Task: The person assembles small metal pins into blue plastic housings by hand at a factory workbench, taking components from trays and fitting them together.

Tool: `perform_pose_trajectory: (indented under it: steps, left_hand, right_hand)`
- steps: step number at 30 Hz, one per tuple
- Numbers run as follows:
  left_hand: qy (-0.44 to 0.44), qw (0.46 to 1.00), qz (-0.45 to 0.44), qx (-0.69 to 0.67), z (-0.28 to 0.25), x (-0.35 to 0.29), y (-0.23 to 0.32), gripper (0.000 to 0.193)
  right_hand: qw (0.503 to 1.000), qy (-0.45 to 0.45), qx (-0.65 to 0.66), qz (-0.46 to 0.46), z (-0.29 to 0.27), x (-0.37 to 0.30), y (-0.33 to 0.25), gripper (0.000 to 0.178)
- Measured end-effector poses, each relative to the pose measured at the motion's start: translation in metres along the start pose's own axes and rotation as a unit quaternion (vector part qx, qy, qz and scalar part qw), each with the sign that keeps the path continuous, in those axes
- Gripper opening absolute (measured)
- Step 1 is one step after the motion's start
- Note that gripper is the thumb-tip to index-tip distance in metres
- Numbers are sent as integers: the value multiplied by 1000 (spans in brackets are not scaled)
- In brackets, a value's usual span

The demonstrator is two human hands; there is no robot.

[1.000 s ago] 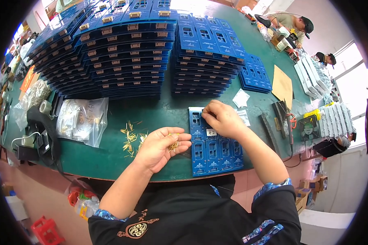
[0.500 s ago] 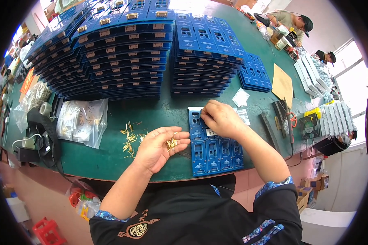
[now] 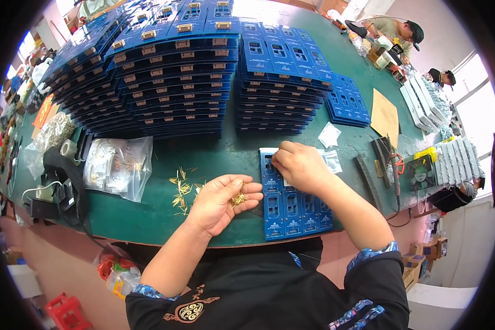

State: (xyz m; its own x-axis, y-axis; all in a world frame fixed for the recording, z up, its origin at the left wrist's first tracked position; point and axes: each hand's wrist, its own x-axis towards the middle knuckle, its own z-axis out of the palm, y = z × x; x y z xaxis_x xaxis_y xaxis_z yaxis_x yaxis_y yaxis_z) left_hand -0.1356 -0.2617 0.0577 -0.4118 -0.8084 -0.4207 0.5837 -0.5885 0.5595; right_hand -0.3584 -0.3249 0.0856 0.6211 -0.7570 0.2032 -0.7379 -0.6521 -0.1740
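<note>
My left hand [image 3: 215, 203] is cupped palm up around a small heap of thin gold pins [image 3: 238, 199], its thumb bent over them. My right hand [image 3: 303, 166] reaches over the upper left of a blue circuit board panel [image 3: 291, 220], with thumb and fingers pinched together close to the board. Whatever sits between those fingertips is hidden. Rectangular cutouts run in rows across the panel, which lies flat near the table's front edge. More gold pins [image 3: 181, 191] are scattered on the green table, left of my left hand.
Tall stacks of blue boards [image 3: 173, 91] and a shorter stack [image 3: 280, 91] stand behind my hands. A clear plastic bag [image 3: 118, 168] lies left. To the right are a soldering iron [image 3: 396, 176], a small fan [image 3: 422, 171] and a brown board [image 3: 385, 118]. Co-workers [image 3: 396, 36] sit at far right.
The view has shifted a little, so the scene sits slightly farther right. My left thumb has bent inward over the pins. The right hand stays pinched at the panel's upper left.
</note>
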Motion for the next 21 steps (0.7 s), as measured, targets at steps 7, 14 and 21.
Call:
perform_pose_trajectory:
  steps: [7, 14, 21]
  left_hand:
    - [-3, 1000, -14, -6, 1, -1, 2, 33]
    - [-10, 1000, -14, -13, 1, -1, 3, 37]
    - [-36, 999, -34, 7, 6, 3, -2, 40]
  right_hand:
    - [999, 20, 31, -5, -6, -12, -5, 12]
    - [999, 0, 46, 13, -11, -11, -8, 17]
    - [957, 45, 287, -5, -8, 2, -36, 17]
